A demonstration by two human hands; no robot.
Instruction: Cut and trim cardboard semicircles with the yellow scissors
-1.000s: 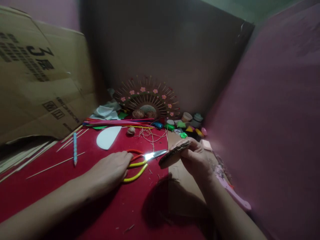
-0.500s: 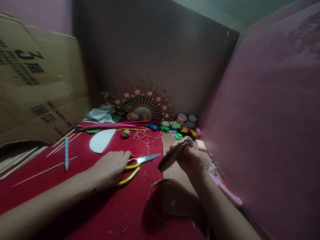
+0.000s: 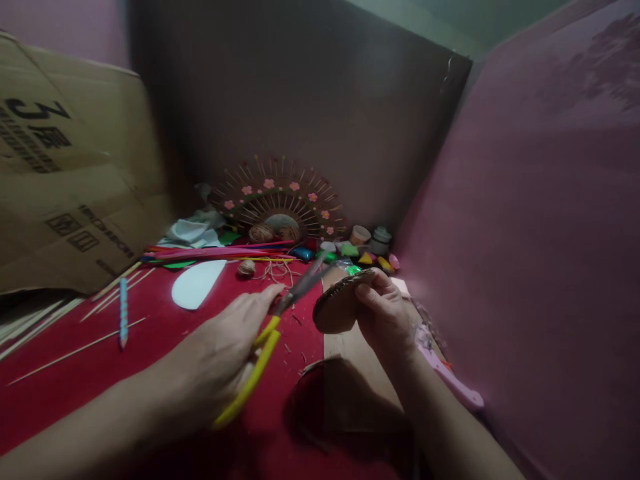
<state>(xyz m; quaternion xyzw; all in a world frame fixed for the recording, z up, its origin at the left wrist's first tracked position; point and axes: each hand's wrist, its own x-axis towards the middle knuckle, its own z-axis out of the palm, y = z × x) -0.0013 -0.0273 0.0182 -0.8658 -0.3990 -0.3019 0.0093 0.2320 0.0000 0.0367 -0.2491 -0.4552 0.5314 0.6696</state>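
My left hand (image 3: 220, 353) is closed on yellow-handled scissors (image 3: 265, 360), lifted off the red surface with the blades pointing up and to the right, blurred by motion. Between the thumb and fingers of my right hand (image 3: 387, 313) is a cardboard disc (image 3: 337, 310), tilted, its dark edge turned upward. The scissor tips lie close to the disc's upper left in the picture; whether they touch it I cannot tell. Below my right hand is a flat cardboard sheet (image 3: 357, 390).
A white half-round piece (image 3: 199, 285), a blue pencil (image 3: 123, 313) and thin sticks (image 3: 75, 350) lie on the left. Twine (image 3: 277, 272), coloured packets (image 3: 370, 257) and a decorated fan-shaped piece (image 3: 280, 193) sit at the back. A pink-handled tool (image 3: 457, 385) is on the right.
My left hand has picked the scissors up off the red surface and raised them toward the disc. My right hand has turned the disc so more of its flat face shows.
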